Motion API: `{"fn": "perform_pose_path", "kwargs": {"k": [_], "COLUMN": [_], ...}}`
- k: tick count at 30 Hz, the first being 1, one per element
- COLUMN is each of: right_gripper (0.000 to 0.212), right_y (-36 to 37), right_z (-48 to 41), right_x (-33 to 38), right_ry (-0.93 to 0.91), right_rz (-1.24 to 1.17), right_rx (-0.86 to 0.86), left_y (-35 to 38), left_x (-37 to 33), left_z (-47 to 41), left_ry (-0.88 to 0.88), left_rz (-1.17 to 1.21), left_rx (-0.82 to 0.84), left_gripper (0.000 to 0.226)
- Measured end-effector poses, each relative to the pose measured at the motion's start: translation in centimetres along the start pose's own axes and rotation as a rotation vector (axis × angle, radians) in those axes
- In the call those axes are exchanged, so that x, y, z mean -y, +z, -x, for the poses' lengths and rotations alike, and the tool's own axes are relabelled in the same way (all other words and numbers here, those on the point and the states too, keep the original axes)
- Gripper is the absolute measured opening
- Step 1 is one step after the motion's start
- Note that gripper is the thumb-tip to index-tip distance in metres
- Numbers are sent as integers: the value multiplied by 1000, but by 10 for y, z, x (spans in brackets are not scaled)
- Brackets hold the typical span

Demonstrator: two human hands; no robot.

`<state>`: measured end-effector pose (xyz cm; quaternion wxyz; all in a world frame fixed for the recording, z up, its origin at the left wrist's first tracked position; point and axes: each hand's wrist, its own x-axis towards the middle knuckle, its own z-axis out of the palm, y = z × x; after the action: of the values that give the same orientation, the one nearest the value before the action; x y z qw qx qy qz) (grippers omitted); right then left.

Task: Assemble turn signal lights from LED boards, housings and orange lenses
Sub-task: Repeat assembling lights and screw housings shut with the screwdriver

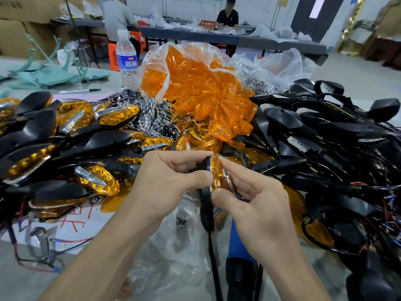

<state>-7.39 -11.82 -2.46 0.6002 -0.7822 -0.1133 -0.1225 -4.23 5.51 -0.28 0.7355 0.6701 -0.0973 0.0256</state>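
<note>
- Orange plastic sat between our 2 hands at the middle of the view: an orange lens was being pressed onto a black housing, whose stalk and black wire hung down toward 6 o'clock.
- Our left hand was curled closed around the housing, thumb pushed against the seam where lens met shell.
- Our right hand was closed on the lens edge from the 3 o'clock side, forefinger along the top and thumb at the lower rim, where a bit of chrome trim showed.
- We could not tell whether the lens was fully seated; a bright line showed along the joint, so we judged the snap-fit to be in progress.
- At 9 o'clock lay a large pile of finished lights, black shells with orange faces and chrome trim, so we judged much of the batch done.
- At 3 o'clock a heap of bare black housings with wires waited, at least as large, so plenty was left.
- At 12 o'clock an open clear bag of loose lenses was well stocked, with silvery reflector pieces beside it toward 11 o'clock.
- We could not see an LED board inside the held unit.
</note>
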Motion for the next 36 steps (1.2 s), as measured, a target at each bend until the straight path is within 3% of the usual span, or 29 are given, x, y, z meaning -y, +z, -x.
{"fn": "perform_pose_path", "kwargs": {"k": [6,14,19,26,31,36], "right_gripper": [59,56,42,51,58,58], "right_y": [-1,-9,-6,-7,2,8], "right_z": [-1,-3,-3,3,6,2], "right_x": [0,0,12,5,-3,-3], "right_ry": [60,34,16,-14,-69,-70], "right_rz": [-57,76,116,100,129,-14], "right_rx": [11,37,89,29,-36,-70], "left_y": [0,1,3,6,6,3], "left_x": [-2,-1,6,5,4,2], "left_z": [-1,1,2,3,4,3], "left_ry": [-21,-29,-59,-22,5,-25], "left_rz": [-15,-61,-119,-60,-27,51], "left_rx": [30,37,-3,13,4,58], "left_gripper": [44,48,43,26,35,44]}}
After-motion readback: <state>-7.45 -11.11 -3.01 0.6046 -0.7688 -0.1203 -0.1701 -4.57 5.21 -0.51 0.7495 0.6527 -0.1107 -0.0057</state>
